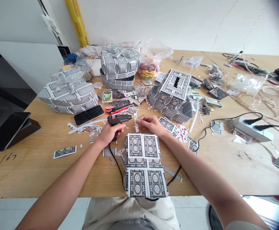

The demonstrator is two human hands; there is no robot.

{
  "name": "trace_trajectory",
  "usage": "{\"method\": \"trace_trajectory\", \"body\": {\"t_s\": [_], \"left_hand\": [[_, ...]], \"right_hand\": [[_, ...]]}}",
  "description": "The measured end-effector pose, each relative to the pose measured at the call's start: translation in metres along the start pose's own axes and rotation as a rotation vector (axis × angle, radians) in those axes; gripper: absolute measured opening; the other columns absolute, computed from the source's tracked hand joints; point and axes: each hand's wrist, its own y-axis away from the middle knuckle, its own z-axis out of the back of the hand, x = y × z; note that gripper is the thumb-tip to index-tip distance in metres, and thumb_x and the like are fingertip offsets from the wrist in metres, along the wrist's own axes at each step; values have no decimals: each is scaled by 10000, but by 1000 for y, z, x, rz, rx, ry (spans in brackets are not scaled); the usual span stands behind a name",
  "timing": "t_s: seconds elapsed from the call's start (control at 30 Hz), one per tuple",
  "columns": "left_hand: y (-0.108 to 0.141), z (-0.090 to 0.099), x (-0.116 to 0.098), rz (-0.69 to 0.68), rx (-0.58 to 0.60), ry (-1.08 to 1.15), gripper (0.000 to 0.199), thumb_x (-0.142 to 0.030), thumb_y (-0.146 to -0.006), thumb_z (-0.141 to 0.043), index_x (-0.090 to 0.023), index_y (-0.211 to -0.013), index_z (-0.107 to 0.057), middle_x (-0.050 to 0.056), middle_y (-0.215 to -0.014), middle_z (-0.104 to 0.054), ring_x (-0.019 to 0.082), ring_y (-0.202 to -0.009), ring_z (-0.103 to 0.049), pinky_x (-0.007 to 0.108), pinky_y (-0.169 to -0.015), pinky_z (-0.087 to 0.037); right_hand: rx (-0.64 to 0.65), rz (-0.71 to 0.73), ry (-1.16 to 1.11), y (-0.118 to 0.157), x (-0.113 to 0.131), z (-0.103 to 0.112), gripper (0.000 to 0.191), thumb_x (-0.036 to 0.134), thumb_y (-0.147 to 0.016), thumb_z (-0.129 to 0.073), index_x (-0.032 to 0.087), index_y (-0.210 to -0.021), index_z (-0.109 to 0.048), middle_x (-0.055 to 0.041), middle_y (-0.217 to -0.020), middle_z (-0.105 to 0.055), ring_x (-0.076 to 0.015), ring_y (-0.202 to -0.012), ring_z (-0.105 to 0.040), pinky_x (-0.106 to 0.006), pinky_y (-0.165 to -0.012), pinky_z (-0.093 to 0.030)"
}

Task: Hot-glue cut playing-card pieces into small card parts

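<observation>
My left hand (111, 133) is wrapped round the handle of a black hot glue gun (116, 119), its nozzle pointing right. Just past that nozzle, my right hand (151, 124) pinches a narrow strip of playing card (136, 124), which stands close to the tip. Whether the nozzle touches the strip I cannot tell. Between my forearms, at the table's front edge, lies a box-like piece covered with blue patterned playing cards (143, 163). The glue gun's black cord (116, 163) runs down beside this piece and passes behind it.
Woven card baskets (72, 95) stand at the left and back, with a card-covered house shape (171, 92) to the right. A phone (89, 115), red-handled tool (117, 110), card scraps and a power strip (251, 129) with cords lie around. A tablet (7, 131) leans at far left.
</observation>
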Motion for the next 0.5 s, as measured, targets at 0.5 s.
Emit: {"method": "trace_trajectory", "body": {"t_s": [0.5], "left_hand": [[-2,0,3,-24,-22,30,312,-471,-785,-778,-185,-706,-683,12,-656,-641,135,-579,-527,283,-540,-371]], "right_hand": [[76,-22,37,3,5,0,467,655,-827,-838,194,-870,-771,-2,-704,-701,-116,-552,-511,-273,-513,-387]]}}
